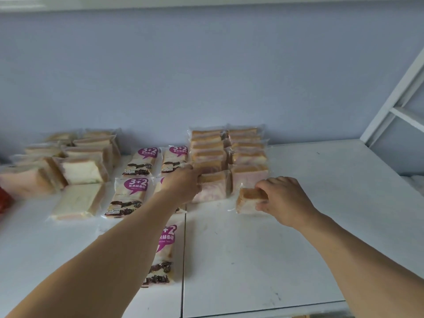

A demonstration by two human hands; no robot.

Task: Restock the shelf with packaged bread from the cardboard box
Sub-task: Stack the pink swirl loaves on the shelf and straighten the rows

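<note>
Two rows of clear-wrapped pink-and-brown bread packs stand on the white shelf, running back to the wall. My left hand grips the front pack of the left row, fingers curled over its top. My right hand holds a single wrapped bread pack just in front of the right row, low over the shelf or on it. The cardboard box is out of view.
Purple-labelled "3+2" bread packs lie flat left of centre, one partly under my left forearm. White sandwich packs stand and lie at far left, beside a red item. A white shelf upright rises at right.
</note>
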